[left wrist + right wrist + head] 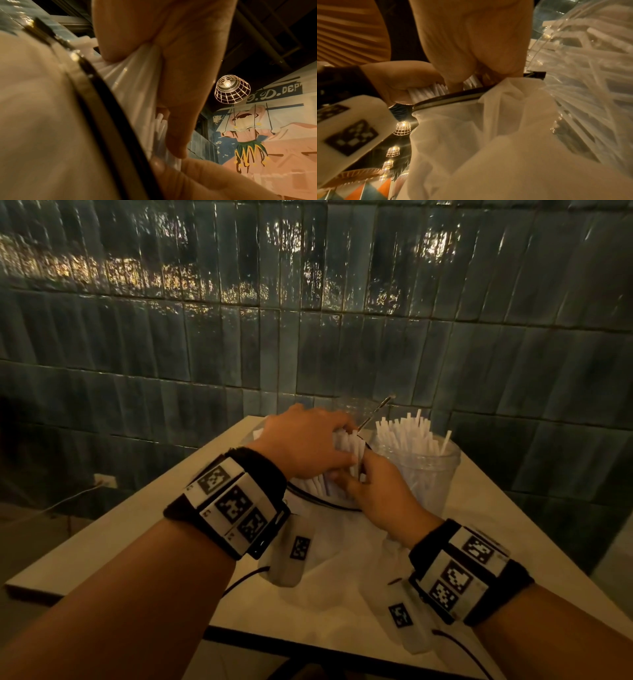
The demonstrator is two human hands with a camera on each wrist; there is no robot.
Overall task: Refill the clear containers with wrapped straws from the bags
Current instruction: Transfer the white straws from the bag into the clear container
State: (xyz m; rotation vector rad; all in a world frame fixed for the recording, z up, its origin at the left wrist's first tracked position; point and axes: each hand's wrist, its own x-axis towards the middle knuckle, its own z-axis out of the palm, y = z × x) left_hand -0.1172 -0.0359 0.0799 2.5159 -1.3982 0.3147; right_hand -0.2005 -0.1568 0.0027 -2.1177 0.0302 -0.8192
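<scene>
While my left hand (308,443) curls around the bundle of wrapped straws (347,448) over the near clear container (322,494), my right hand (373,491) pinches some from below. They seem light and slippery, so I should squeeze the middle firmly.

Cafe/restaurant interior: dark glazed tile wall (308,302) at 12 o'clock, wire-cage pendant lamp (232,90), painted mural (257,135) at 3 o'clock, clear jar (419,470) of wrapped straws on the surface (144,525).
</scene>
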